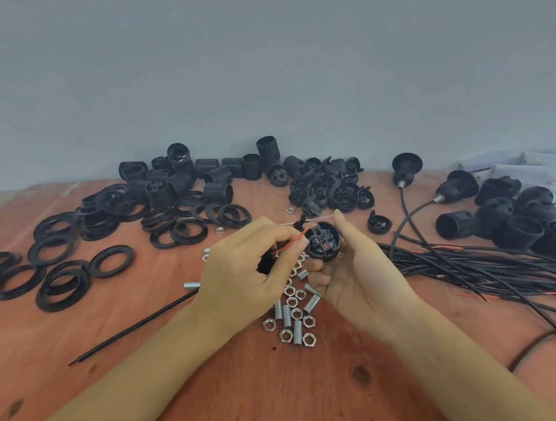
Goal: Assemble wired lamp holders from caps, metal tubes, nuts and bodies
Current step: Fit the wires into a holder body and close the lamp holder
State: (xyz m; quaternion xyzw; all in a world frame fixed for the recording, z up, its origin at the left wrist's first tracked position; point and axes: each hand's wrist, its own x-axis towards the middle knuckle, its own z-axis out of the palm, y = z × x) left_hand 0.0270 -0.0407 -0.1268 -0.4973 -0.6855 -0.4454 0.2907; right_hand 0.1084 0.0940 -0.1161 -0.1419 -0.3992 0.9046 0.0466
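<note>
Both hands are being held close together above the middle of the desk (281,399). A round black lamp holder body (323,241) is being gripped by the right hand (355,277), with the fingers curled round it and its cross-shaped inner face being turned toward the camera. A thin red wire (291,243) is being pinched between the thumb and fingers of the left hand (248,270), its tip being held right at the body's face. Something dark is also being enclosed in that palm, but what it is cannot be told. A bundle of black cables (488,264) is being carried by the desk on the right, flat black rings (61,256) on the left, and threaded black bodies (184,183) and small caps (331,190) along the far edge. Metal tubes (287,317) and nuts (269,324) are being partly hidden beneath the hands.
</note>
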